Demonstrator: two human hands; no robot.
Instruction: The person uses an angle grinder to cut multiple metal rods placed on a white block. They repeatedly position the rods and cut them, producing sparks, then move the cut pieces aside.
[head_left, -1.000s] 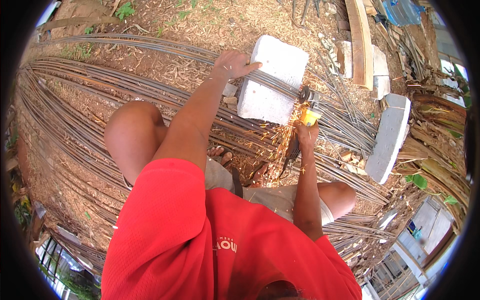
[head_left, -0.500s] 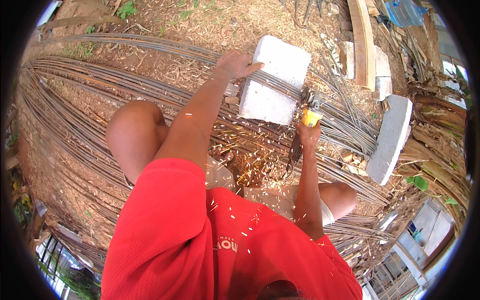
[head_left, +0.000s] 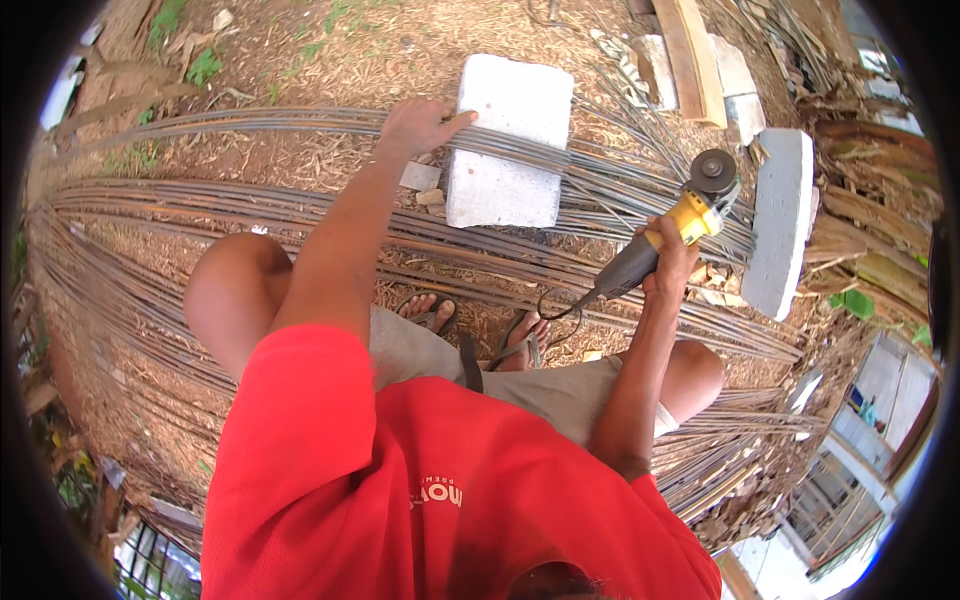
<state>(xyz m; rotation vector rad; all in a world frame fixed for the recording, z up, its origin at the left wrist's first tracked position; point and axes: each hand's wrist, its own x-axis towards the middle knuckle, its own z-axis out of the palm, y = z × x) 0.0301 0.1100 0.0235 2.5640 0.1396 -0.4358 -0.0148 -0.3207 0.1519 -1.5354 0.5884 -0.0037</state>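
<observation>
My left hand is closed over a bundle of thin steel rods, its thumb stretched toward a white concrete block. The bundle lies across that block, and its ends stop near the block's right edge. In my right hand is a yellow and black angle grinder, held to the right of the block and above other rods. Its dark disc points away from me, clear of the bundle. No sparks show. The grinder's cord loops down near my feet.
Long rods run across the ground from the left, passing under my legs. A grey concrete slab stands at the right. Beyond are a wooden plank and pale blocks. My sandalled feet are between the rods.
My right hand has pulled the grinder right, away from the rod ends over the block. The shower of sparks has stopped. My left hand keeps its place on the bundle.
</observation>
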